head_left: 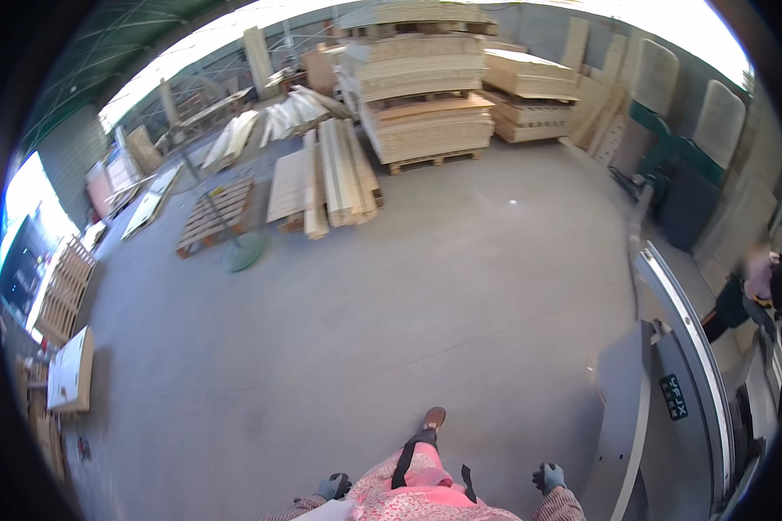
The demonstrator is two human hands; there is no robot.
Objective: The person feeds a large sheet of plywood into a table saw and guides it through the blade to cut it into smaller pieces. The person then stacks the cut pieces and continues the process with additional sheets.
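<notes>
My left hand (334, 486), in a grey-blue glove with black fingers, hangs low by my left side. Its fingers are loosely bent and I see nothing in them. A white flat piece (328, 512) shows just below it at the lower edge; what it is I cannot tell. On the other side, my right hand (549, 478) wears a matching glove. Its fingers are slightly curled and apart, holding nothing visible. The closest thing to it is a large grey machine (621, 399) on the right. Between my hands are a pink patterned apron (417, 495) and one brown shoe (435, 418).
Stacked boards (426, 130) on pallets stand ahead, with long planks (343, 178) nearer. A wooden pallet (217, 217) and a green round base (245, 252) are front left. A white-topped box (69, 371) sits far left. Another person (760, 278) is behind the machine's rail (691, 321).
</notes>
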